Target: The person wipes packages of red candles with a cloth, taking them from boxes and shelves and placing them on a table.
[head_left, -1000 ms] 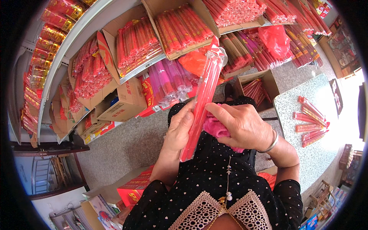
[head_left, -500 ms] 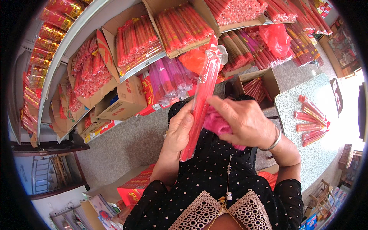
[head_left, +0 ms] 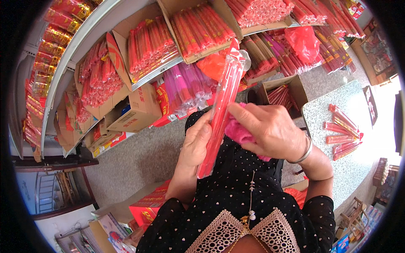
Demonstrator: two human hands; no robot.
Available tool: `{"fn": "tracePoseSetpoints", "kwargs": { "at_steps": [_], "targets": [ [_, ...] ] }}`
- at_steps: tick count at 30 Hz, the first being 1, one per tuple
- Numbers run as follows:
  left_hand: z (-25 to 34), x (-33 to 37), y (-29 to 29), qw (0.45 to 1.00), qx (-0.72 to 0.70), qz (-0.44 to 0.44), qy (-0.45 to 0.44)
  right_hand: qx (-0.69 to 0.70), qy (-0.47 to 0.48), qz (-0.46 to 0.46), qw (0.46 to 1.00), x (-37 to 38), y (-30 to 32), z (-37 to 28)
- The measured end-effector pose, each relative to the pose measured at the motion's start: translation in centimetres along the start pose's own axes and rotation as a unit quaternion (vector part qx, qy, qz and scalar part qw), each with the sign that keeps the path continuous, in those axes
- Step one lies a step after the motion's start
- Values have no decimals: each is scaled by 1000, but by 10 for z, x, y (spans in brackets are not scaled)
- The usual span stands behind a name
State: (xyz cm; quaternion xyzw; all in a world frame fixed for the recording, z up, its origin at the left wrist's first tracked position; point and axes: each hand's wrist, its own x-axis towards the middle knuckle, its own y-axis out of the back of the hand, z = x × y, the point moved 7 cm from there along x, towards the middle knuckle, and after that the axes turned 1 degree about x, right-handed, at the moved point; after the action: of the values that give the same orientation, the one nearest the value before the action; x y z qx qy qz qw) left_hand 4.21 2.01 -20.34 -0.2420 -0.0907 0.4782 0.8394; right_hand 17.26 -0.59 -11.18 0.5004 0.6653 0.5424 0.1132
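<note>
A long, slim red pack (head_left: 219,120) in clear plastic wrap, which looks like incense sticks, is held at a slant in front of my body. My left hand (head_left: 195,141) grips it around its lower half, with the thumb lying along the front. In my right hand (head_left: 276,130) a bright pink cloth (head_left: 237,132) is bunched up. That hand is at the right side of the pack, its index finger close to or touching the wrap. The fingers beneath the cloth are partly hidden.
Ahead, shelves carry cardboard boxes (head_left: 136,110) of red packs (head_left: 152,46), with purple packs (head_left: 185,82) below. To the right, several red packs (head_left: 342,134) lie fanned on a speckled table (head_left: 337,181). An open carton (head_left: 297,88) of red packs stands beside it.
My right hand and the cloth have shifted slightly along the pack, the wrist moving a little right. The pack stays in my left hand, almost unmoved.
</note>
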Motion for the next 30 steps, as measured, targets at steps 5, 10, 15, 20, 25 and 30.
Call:
{"fn": "tracePoseSetpoints", "kwargs": {
  "at_steps": [5,10,15,20,25,30],
  "targets": [
    [4,6,0,999,6,45,-3,75,-11,-81,994,-8,-16,-4],
    [-4,8,18,992,-123,12,36,76,-92,43,992,-29,12,24],
    [-6,15,16,986,-163,-16,15,109,-13,166,980,-27,12,5],
    [-7,11,6,991,-71,93,64,75,156,45,984,-21,-42,-49],
    [-23,2,18,994,-98,1,53,-68,7,174,982,7,-1,36],
    [-28,7,18,987,-136,0,90,-71,-162,268,947,-11,42,92]
  ]
}}
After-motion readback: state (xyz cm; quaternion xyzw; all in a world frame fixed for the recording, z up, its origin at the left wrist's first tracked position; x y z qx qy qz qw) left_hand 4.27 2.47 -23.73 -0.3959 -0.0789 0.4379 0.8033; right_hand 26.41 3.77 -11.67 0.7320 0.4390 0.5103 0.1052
